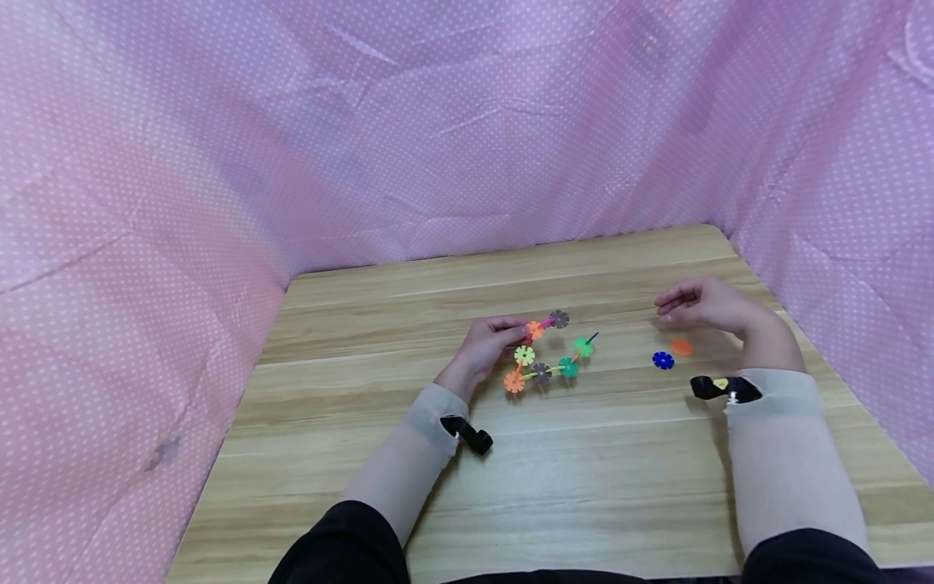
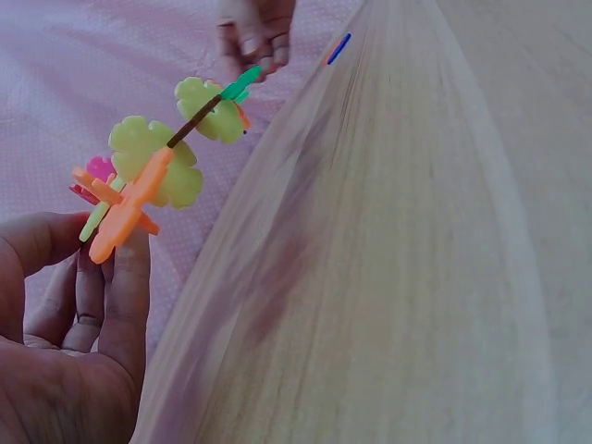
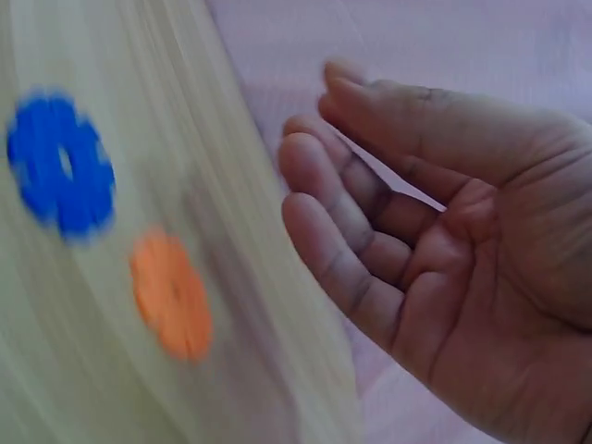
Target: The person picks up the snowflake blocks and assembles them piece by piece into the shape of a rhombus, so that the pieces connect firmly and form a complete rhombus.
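Note:
My left hand [image 1: 481, 350] pinches one end of a curved chain of linked plastic snowflake discs [image 2: 157, 176], held up off the table. Orange, yellow, green, grey and pinkish discs make up the chain, joined edge to edge at angles. Over at the right, my right hand [image 1: 704, 307] hovers above the table with its fingers loosely bent and nothing between them. Below it lie a loose blue disc [image 1: 663, 360] and a loose orange disc [image 1: 682, 347], side by side. Both discs show blurred in the right wrist view, apart from the right hand [image 3: 444, 240].
The wooden table [image 1: 584, 487] carries the loose discs. A pink dotted cloth [image 1: 467, 122] hangs behind it and along both sides. Black wrist cameras [image 1: 467, 434] are strapped over the pale sleeves.

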{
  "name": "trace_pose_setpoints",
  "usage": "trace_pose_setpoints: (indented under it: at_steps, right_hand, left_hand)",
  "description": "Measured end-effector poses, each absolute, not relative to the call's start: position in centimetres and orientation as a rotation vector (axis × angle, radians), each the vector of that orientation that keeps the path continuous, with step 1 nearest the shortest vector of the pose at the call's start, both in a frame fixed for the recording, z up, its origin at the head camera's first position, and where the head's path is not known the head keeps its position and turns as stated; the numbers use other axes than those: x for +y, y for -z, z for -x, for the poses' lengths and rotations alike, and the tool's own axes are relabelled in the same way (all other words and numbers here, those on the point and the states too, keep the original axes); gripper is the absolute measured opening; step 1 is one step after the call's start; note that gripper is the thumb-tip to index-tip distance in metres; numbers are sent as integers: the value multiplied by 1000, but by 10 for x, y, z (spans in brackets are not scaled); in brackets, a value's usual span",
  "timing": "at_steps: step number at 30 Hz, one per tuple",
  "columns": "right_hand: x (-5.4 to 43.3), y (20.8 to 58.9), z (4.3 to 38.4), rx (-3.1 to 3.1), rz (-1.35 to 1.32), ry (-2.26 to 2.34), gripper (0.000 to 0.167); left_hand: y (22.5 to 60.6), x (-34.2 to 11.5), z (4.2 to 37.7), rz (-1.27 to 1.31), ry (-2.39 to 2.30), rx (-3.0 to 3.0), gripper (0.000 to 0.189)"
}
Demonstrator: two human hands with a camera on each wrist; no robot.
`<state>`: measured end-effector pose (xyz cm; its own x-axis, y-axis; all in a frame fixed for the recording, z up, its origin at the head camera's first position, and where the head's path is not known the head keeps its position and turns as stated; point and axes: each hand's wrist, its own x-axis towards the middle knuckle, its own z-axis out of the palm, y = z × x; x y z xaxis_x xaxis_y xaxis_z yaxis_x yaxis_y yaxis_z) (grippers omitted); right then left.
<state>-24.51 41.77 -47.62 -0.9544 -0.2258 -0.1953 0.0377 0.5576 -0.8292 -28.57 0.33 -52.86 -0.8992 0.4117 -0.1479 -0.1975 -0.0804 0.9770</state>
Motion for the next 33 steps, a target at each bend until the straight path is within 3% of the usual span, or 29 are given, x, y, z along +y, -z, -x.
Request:
trace_pose_setpoints:
  at_steps: [8, 15, 24, 33]
  right_hand:
    - [446, 498, 240, 2413, 191, 1279, 42]
    - [426, 507, 251, 2568, 125, 1187, 35]
    - [409, 506, 257, 2650, 80, 1171, 40]
    - [401, 504, 259, 2628, 70, 1250, 27]
  left_hand:
    - [527, 3, 286, -227, -2030, 1795, 22]
    - [528, 3, 285, -220, -2044, 1773, 20]
    - [527, 3, 283, -239, -2047, 1754, 22]
    - [525, 3, 282, -230, -2047, 1775, 23]
